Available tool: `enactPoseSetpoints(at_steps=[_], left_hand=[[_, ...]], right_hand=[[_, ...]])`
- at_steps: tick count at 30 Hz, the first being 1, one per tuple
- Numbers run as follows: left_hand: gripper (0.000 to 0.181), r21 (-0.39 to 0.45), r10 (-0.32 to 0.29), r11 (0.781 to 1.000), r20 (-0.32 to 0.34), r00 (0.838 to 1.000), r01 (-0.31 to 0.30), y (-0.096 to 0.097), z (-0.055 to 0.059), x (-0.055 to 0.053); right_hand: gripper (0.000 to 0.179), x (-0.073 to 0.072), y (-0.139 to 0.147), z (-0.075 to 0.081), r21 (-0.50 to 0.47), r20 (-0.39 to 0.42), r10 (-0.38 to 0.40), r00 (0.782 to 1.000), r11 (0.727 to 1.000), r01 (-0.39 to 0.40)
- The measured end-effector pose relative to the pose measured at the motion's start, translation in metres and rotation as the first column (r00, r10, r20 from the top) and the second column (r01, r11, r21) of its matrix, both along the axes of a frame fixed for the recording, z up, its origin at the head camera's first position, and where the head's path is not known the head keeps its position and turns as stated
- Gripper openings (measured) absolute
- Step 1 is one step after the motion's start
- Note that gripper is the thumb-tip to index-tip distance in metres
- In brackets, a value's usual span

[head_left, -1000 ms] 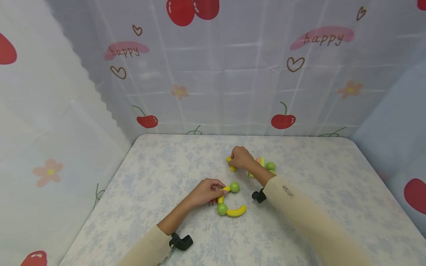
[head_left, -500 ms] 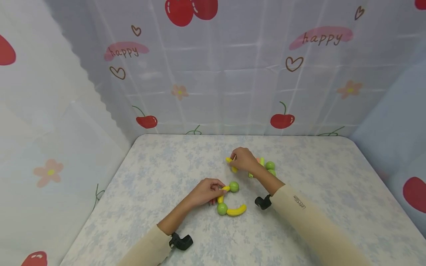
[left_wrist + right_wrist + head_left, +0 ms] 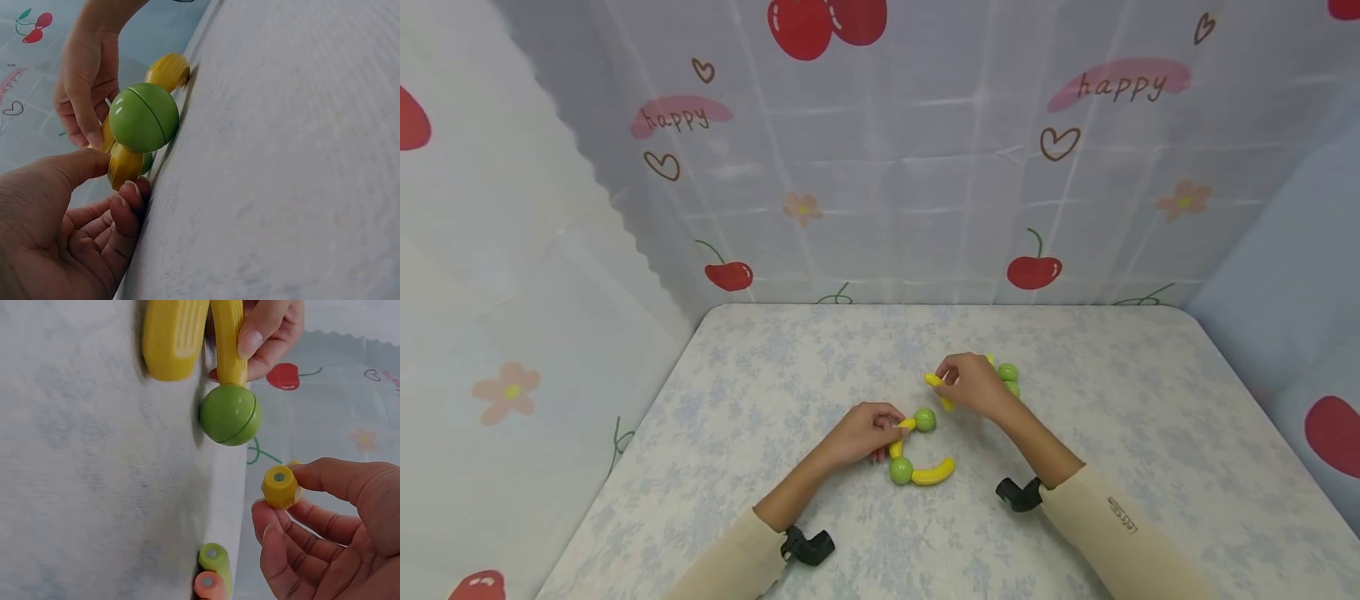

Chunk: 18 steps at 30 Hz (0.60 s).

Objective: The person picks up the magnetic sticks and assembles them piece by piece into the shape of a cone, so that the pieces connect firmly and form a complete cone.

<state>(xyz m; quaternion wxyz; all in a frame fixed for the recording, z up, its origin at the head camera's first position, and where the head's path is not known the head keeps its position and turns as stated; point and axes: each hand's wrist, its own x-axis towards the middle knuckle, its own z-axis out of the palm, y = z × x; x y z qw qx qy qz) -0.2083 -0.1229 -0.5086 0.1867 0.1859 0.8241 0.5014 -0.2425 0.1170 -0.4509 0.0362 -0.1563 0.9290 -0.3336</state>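
Observation:
On the table, a curved yellow rod (image 3: 896,450) joins a green ball (image 3: 925,419) at its far end to another green ball (image 3: 901,471) at its near end. My left hand (image 3: 863,435) pinches this rod between thumb and fingers. From the near ball a second curved yellow rod (image 3: 934,473) extends right. Beyond the far ball, my right hand (image 3: 973,385) pinches a separate yellow rod (image 3: 279,487) between thumb and fingertips. A small grey disc shows in that rod's end in the right wrist view, and the rod is apart from the joined pieces.
Behind the right hand lie several loose pieces, among them green balls (image 3: 1007,372), a light green rod (image 3: 214,555) and an orange rod (image 3: 209,584). A printed curtain (image 3: 880,208) hangs behind the table's far edge. Each wrist wears a black camera mount.
My right hand has drawn its yellow rod nearer and to the right, towards the far green ball. The left hand keeps its hold in the same place.

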Motion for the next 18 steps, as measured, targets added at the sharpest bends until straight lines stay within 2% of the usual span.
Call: enactPoseSetpoints(at_steps=[8, 18], left_hand=[[0.025, -0.004, -0.002, 1.000, -0.010, 1.000, 0.002, 0.000, -0.001, 0.000], [0.025, -0.015, 0.005, 1.000, -0.014, 1.000, -0.005, 0.001, 0.001, 0.002]], right_hand=[[0.012, 0.025, 0.015, -0.008, -0.005, 0.019, -0.024, 1.000, 1.000, 0.024], [0.009, 0.033, 0.021, -0.018, -0.002, 0.042, -0.022, 0.999, 1.000, 0.022]])
